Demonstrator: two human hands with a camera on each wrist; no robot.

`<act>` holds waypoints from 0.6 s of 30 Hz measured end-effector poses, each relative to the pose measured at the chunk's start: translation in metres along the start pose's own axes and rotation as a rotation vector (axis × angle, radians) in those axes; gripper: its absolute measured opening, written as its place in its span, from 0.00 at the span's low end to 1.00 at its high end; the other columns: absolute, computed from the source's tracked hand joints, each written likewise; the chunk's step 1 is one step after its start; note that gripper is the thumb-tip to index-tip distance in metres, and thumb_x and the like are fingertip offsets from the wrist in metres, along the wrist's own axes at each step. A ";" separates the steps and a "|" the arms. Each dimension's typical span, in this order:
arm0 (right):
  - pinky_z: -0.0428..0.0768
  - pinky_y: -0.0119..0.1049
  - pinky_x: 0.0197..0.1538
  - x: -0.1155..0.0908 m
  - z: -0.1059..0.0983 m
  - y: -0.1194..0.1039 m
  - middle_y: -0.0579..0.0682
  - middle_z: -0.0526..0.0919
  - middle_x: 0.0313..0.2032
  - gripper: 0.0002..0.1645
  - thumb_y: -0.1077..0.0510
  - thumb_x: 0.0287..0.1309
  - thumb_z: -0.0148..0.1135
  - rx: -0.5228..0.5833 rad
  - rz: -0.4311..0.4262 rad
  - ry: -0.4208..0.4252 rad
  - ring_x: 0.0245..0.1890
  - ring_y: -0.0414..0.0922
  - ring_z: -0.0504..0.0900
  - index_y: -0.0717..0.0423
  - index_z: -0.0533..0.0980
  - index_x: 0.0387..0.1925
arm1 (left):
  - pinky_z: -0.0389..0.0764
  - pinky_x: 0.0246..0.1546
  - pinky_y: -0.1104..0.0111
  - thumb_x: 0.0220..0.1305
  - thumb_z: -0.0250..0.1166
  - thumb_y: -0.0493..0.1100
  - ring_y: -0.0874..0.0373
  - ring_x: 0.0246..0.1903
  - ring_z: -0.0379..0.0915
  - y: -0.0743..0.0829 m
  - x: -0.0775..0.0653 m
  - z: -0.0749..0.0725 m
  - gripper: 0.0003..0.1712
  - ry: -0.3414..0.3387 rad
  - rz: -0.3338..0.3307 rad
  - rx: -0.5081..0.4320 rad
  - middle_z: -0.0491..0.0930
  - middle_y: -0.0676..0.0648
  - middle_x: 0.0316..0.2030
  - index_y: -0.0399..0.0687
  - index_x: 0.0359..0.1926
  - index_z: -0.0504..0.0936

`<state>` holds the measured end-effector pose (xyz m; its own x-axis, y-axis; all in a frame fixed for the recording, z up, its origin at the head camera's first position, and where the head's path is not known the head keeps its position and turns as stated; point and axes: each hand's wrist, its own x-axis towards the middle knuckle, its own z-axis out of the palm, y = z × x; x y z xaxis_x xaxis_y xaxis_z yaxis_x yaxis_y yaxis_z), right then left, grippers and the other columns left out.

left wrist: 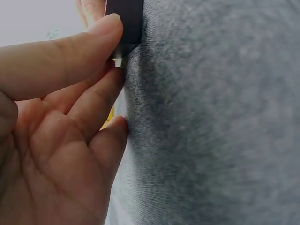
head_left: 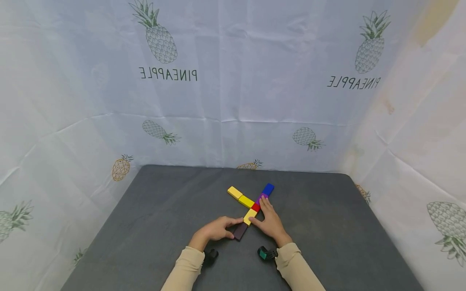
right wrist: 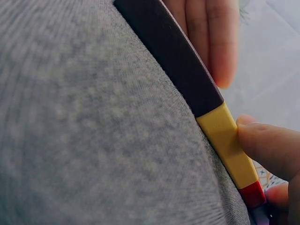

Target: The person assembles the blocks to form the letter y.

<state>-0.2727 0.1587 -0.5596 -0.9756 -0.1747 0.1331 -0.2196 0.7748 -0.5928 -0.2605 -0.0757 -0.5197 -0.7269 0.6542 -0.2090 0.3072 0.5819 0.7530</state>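
A dark brown block (head_left: 240, 231) lies at the near end of a slanting row of blocks. My left hand (head_left: 217, 228) holds it at its left side, the thumb at the near end in the left wrist view. Beyond it come a light yellow block (right wrist: 228, 145), a small red block (head_left: 256, 207), a purple block (head_left: 260, 198) and a blue block (head_left: 268, 188). My right hand (head_left: 271, 222) touches the light yellow block with its thumb, while its fingers reach the purple block. Branching left from the red block are a bright yellow block (head_left: 246, 201) and another light yellow block (head_left: 235, 192).
The blocks lie on a dark grey table (head_left: 156, 210). White cloth (head_left: 233, 93) printed with pineapples hangs behind and at both sides. A black strap with a device (head_left: 267, 253) sits by the right wrist, and a black device (head_left: 210, 257) by the left.
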 end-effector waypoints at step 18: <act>0.54 0.57 0.70 0.000 -0.002 0.000 0.59 0.52 0.72 0.56 0.34 0.53 0.62 0.003 -0.013 -0.009 0.73 0.57 0.48 0.64 0.54 0.70 | 0.66 0.64 0.53 0.58 0.66 0.35 0.50 0.67 0.59 -0.002 0.004 -0.002 0.36 -0.015 -0.006 -0.009 0.64 0.49 0.68 0.53 0.68 0.67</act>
<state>-0.2732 0.1602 -0.5583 -0.9726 -0.1901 0.1337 -0.2322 0.7706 -0.5935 -0.2647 -0.0749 -0.5207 -0.7192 0.6579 -0.2234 0.2972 0.5820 0.7570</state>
